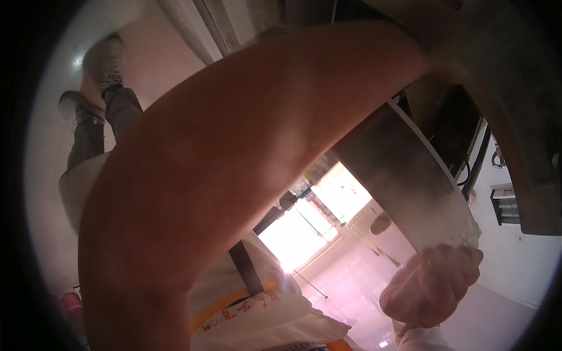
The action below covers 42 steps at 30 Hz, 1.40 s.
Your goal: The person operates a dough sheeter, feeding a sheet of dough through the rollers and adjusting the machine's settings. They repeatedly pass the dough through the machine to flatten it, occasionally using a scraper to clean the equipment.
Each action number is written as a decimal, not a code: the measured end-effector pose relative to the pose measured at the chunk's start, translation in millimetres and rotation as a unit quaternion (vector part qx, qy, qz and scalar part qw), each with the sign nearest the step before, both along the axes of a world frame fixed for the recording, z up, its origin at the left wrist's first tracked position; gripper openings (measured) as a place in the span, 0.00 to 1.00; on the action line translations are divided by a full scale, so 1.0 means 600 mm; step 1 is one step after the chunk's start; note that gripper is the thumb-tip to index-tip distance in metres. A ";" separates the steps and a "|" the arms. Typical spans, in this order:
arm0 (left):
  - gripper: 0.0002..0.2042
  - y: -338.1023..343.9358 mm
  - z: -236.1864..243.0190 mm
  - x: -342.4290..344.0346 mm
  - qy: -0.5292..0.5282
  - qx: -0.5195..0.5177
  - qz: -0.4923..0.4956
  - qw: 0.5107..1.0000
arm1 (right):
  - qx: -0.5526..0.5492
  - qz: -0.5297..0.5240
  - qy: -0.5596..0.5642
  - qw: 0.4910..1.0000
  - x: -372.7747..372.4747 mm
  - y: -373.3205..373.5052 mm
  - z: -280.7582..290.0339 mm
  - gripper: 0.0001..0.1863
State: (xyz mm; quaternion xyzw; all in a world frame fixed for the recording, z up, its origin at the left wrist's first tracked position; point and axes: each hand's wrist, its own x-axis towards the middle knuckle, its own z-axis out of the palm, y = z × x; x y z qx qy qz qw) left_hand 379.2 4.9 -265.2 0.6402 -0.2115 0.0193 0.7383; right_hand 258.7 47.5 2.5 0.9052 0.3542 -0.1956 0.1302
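My bare left forearm [234, 175] fills the middle of the view, running from the lower left to the upper right. Its hand is out of sight past the dark machine body [515, 117] at the upper right. My right hand [430, 284], dusted pale and with a white cuff below it, is a closed fist at the lower right. It grips the lower end of a flat grey metal plate [404, 181] coated in white dust. The plate slants up and left toward the machine.
Grey trouser legs and dusty shoes [102, 64] stand on a pale floor at the upper left. A white sack with an orange band [257, 316] lies at the bottom. Bright window light [304, 228] glares in the middle. Black cables [477, 158] hang at the right.
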 end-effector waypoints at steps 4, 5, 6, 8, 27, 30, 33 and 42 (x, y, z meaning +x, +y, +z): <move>0.15 0.017 -0.004 -0.012 -0.006 0.005 -0.019 1.000 | -0.006 0.016 0.053 0.998 0.017 -0.005 0.012 0.17; 0.15 0.026 -0.001 -0.020 -0.009 0.012 -0.024 1.000 | 0.002 0.004 0.052 0.999 0.015 -0.010 0.011 0.16; 0.15 0.039 -0.001 -0.029 -0.009 0.018 -0.027 0.999 | 0.012 -0.004 0.051 0.999 0.015 -0.011 0.008 0.16; 0.15 0.076 0.004 -0.047 -0.003 0.021 -0.034 0.999 | 0.022 -0.018 0.038 0.999 0.010 -0.015 0.012 0.14; 0.08 0.253 0.027 -0.176 0.306 -0.246 0.047 0.918 | -0.070 -0.112 0.048 0.990 -0.007 0.042 -0.012 0.07; 0.05 0.247 0.033 -0.148 0.315 -0.295 0.050 0.901 | -0.057 -0.123 0.048 0.990 -0.012 0.047 -0.010 0.07; 0.04 0.254 0.047 -0.144 0.396 -0.300 -0.007 0.868 | -0.048 -0.124 0.028 0.991 -0.008 0.061 -0.019 0.08; 0.07 0.232 0.030 -0.131 0.268 -0.023 -0.028 0.963 | -0.063 -0.155 0.057 0.984 -0.008 0.075 -0.010 0.13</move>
